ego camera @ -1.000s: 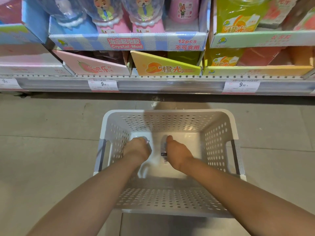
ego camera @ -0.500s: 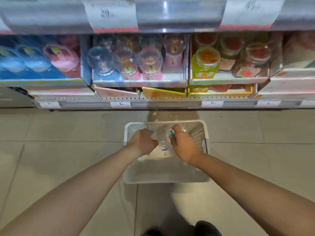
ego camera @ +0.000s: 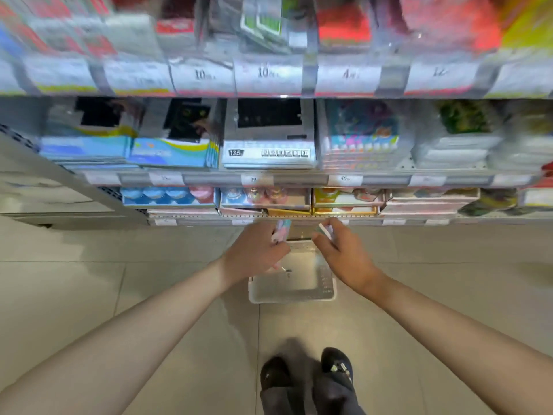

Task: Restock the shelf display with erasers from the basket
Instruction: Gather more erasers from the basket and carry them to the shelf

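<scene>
Left hand [ego camera: 254, 253] and right hand [ego camera: 344, 254] have risen clear of the white basket [ego camera: 291, 298], each gripping erasers [ego camera: 281, 230] — shelf placement next.

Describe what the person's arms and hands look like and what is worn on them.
Both arms are bare from the frame's lower corners to the wrists: no sleeves show. The left hand and right hand wear no gloves, and no watch, bracelet or ring can be made out. Motion blur softens fine detail. Below, dark shoes and dark trouser legs show.
</scene>
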Tool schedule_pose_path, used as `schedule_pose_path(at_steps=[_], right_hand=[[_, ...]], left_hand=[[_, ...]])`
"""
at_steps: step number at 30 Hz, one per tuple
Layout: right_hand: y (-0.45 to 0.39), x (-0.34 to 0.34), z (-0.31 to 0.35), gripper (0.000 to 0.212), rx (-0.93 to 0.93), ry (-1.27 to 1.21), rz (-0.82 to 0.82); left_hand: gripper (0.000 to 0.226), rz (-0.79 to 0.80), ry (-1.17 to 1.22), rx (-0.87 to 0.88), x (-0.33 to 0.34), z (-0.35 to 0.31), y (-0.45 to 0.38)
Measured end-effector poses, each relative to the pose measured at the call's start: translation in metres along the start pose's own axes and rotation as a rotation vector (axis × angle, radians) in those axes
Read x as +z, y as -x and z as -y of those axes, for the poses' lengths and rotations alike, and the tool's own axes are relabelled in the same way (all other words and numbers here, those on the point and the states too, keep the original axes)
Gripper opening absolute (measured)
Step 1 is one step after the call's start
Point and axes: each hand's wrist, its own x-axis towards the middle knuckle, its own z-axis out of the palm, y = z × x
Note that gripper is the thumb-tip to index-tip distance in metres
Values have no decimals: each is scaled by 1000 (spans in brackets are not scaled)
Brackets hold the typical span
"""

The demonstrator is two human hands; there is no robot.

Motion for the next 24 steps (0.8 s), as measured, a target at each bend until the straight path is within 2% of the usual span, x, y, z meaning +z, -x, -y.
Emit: schedule_pose_path(at_steps=[4,6,10,13,15,18,21,24], right_hand=[[41,-55,90,23,-24,-45,-43],[63,-82,137,27,-44,-66,-64],[92,-129,220,9,-116,-263,-91],[107,-153,270,2,-148,-342,-66],[109,-163,288,5,-176,-358,-131],[112,-183,286,8,-185,-390,-315],[118,-191,271,13,-154,-442,-246],[118,-184,268,26,-121,-463,-141]], left_hand=[[17,-19,25,76,-71,-79,57],[24,-31,52,125,-105,-116,87],[19,-5,135,209,-163,-176,131],[17,-61,175,251,-200,-218,155],[17,-150,241,262,-217,-234,162],[16,-221,190,281,-230,-235,162],[26,-188,176,223,-228,-221,161],[35,-146,154,130,-220,-215,161]])
